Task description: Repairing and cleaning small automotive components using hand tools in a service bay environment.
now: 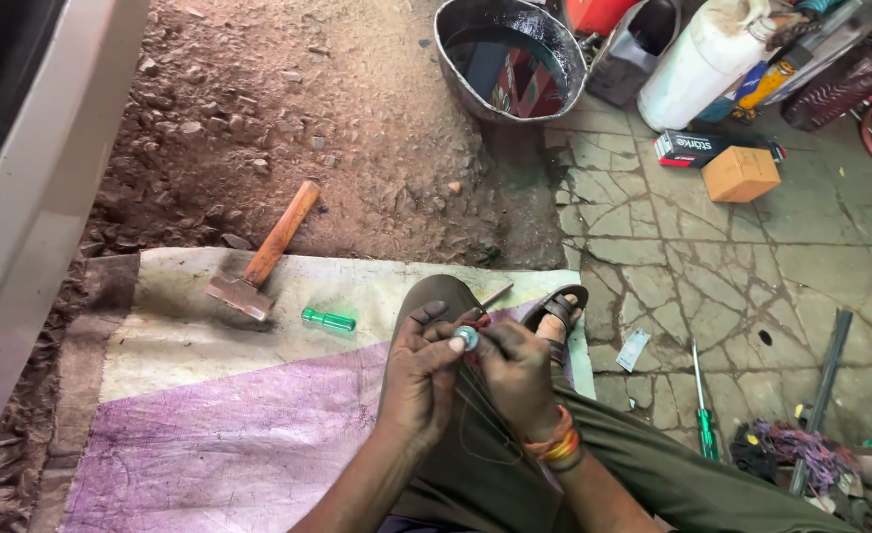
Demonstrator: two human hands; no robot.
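Held item: small round metal part (467,338), silver-grey, at lower centre of the frame; its flat round face turns up toward the camera; long axis cannot be told, perhaps a short socket or cap.
Left hand (418,370): fingers closed, thumb and fingertips pinching the part from the left.
Right hand (517,370): closed on the same part from the right; orange beaded bands at the wrist.
Support: raised knee in olive trousers (653,474), sandalled foot (557,314) beyond.
Mat (209,415): white and purple sheet, lower left; bears a hammer (258,259) with wooden handle running to upper right, and a green-handled tool (328,319) lying crosswise.
Basin (508,57): dark metal, top centre, holding dark liquid.
White canister (698,64): upper right, lying tilted.
Cardboard box (740,173): orange-brown, shut.
Screwdriver (703,400): green handle, on cracked paving, lower right.
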